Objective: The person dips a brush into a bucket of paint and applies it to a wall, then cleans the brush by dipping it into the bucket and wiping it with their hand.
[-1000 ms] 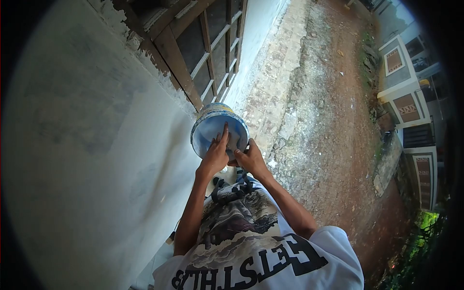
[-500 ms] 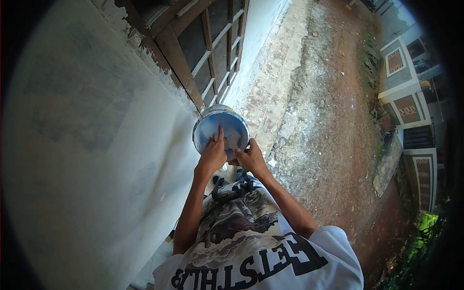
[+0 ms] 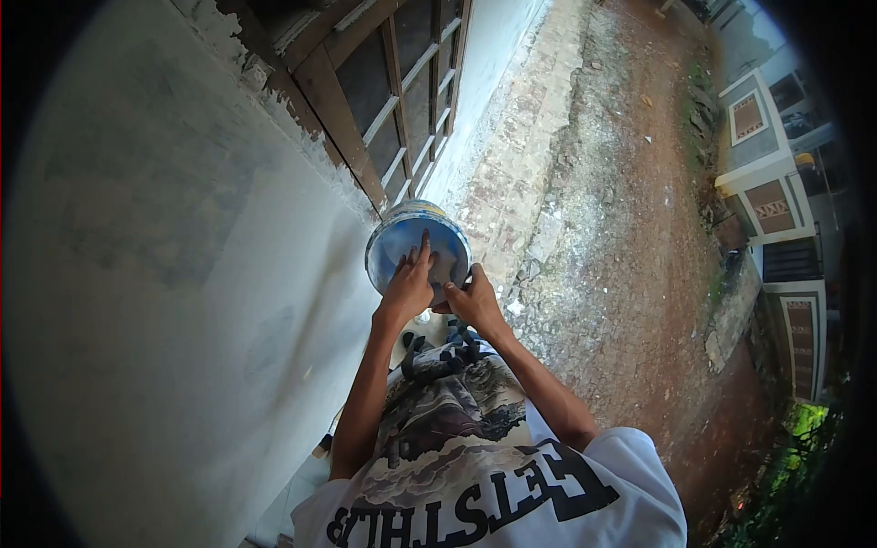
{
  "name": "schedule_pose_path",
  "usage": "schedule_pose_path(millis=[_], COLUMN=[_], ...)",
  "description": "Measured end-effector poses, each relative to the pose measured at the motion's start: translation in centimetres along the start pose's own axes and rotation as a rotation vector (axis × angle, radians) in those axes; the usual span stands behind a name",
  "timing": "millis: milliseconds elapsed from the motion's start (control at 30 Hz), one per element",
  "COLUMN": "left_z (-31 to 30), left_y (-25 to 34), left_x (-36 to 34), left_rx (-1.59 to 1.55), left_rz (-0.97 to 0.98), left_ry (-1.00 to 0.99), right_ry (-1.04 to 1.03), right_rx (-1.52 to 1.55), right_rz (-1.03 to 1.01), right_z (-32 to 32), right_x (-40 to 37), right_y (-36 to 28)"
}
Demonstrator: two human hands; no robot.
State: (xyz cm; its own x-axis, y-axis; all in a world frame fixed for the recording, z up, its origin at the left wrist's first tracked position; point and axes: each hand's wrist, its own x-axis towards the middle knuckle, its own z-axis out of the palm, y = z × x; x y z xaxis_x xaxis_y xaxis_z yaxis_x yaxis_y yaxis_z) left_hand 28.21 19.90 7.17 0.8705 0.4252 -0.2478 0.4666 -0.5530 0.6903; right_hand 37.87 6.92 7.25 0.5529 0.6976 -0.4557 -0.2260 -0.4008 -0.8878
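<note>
Clamping with the right hand (image 3: pixel 469 300), thumb inside and fingers outside, the five o'clock edge of a smeared round blue bucket (image 3: pixel 393 240), held near the centre of the view. Reaching over its mouth from seven o'clock with the left hand (image 3: pixel 408 291), index finger straight and others bent; unclear whether pinching anything. Beside a patchy grey-white wall (image 3: pixel 219 274) at nine o'clock, near a brown wooden-framed window (image 3: pixel 365 78) at eleven.

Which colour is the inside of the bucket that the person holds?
The bucket's inside is mostly pale blue; the head view shows it best.
</note>
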Motion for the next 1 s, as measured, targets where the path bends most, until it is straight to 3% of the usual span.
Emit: schedule_pose_path(millis=[433, 533, 633, 1000], left_z=[0.1, 0.1, 0.8, 1.4], left_y=[-0.6, -0.5, -1.2, -2.9], left_x=[0.2, 0.5, 1.5, 2.3], left_rx=[0.15, 0.112, 0.066, -0.097], left_rz=[-0.147, -0.175, -0.075, -0.177], left_ry=[-0.031, -0.017, 0.003, -0.059], right_ry=[0.006, 0.0, 0.02, 0.021], right_rx=[0.008, 0.021, -0.007, -0.022], right_rz=[0.024, 0.027, 0.004, -0.001], right_z=[0.1, 0.0, 0.2, 0.1], right_x=[0.1, -0.1, 0.4, -0.1], right_y=[-0.2, -0.6, 0.3, -0.1])
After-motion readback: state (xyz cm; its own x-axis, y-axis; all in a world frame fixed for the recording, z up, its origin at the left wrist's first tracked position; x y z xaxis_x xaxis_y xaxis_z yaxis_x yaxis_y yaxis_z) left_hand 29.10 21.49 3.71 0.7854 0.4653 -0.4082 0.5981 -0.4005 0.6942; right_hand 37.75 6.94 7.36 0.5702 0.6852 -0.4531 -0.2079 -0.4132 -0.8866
